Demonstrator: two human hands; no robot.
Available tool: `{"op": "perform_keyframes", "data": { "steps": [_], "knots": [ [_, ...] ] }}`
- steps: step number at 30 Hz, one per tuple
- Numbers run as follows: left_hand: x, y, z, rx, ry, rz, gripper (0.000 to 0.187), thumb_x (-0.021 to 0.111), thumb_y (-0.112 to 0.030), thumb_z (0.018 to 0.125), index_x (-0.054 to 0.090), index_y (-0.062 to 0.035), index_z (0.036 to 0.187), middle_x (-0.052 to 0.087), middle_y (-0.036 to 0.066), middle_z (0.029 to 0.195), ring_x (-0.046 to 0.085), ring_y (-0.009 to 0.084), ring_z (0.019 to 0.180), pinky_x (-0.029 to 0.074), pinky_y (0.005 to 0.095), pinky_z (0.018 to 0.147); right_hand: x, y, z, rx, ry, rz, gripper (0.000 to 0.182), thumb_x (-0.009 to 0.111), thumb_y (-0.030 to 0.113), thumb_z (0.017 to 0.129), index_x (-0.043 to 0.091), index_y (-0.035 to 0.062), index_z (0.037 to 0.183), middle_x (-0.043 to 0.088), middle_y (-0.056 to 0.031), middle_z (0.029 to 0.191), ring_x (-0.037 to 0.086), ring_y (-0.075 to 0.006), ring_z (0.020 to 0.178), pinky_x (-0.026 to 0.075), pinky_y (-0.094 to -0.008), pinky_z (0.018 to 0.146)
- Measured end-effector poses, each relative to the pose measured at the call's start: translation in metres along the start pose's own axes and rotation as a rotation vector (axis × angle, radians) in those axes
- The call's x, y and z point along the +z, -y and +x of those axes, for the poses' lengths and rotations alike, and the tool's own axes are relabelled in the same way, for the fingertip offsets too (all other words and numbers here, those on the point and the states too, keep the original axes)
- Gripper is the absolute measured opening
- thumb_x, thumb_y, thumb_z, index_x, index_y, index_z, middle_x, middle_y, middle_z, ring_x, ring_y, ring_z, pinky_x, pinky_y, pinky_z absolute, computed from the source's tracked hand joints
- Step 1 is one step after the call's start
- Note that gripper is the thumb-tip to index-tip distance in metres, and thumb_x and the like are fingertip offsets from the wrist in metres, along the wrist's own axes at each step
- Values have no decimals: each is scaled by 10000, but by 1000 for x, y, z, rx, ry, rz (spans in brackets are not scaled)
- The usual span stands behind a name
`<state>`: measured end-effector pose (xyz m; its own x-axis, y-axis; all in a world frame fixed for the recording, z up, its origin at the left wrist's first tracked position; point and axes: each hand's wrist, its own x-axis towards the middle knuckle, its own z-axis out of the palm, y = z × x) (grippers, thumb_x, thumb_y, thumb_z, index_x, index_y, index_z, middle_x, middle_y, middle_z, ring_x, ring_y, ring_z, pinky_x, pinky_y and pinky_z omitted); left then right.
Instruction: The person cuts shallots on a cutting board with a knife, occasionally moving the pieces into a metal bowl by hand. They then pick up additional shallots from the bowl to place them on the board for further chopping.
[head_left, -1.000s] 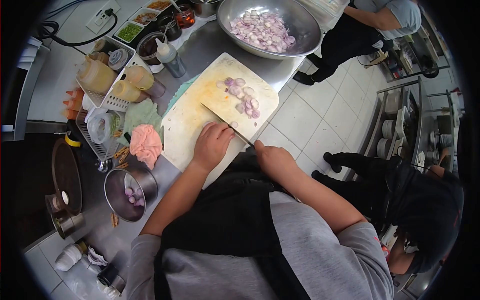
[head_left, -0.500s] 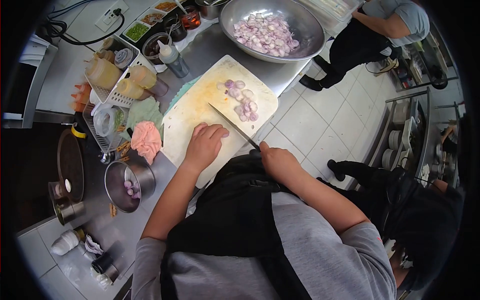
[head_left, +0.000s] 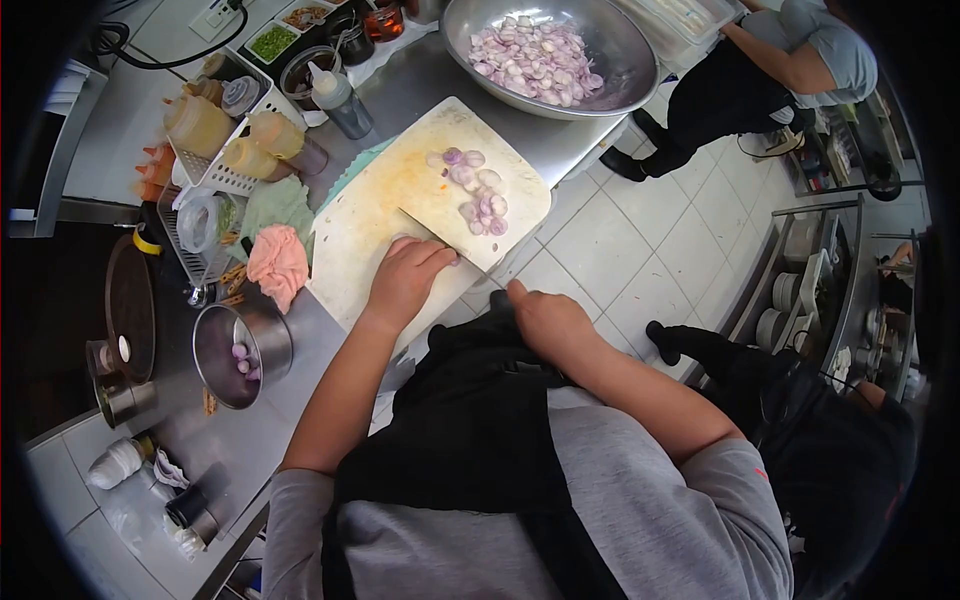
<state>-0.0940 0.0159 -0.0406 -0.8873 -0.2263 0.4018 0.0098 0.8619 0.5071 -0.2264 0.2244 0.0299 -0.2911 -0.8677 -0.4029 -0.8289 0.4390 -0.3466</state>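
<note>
Right grip point(head_left: 545, 320): knife point(head_left: 445, 243) tip up-left

The left hand point(head_left: 405, 280) hides whatever it pins; the knife point(head_left: 445, 243) handle is buried in the right hand point(head_left: 545, 320).

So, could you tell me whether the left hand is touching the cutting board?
Touching. The head view shows the left hand pressed down flat on the cutting board, fingers curled beside the knife.
</note>
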Motion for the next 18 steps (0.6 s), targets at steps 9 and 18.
{"op": "perform_keyframes", "data": {
  "steps": [9,18],
  "knots": [
    [1,-1,-2,35,-30,23,206,645,-16,794,713,-92,973,684,33,956,643,235,891,475,368,861,3,1,1,-3,3,16,126,475,51,921,485,6,1038,700,-219,836,715,-398,727,580,-484,622],
    [1,0,-5,67,-46,41,199,664,-19,794,708,-67,982,681,44,959,649,241,894,485,375,854,-5,5,-3,-8,-6,23,137,487,42,914,502,11,1047,704,-207,782,720,-364,705,580,-466,609]
  ]
}}
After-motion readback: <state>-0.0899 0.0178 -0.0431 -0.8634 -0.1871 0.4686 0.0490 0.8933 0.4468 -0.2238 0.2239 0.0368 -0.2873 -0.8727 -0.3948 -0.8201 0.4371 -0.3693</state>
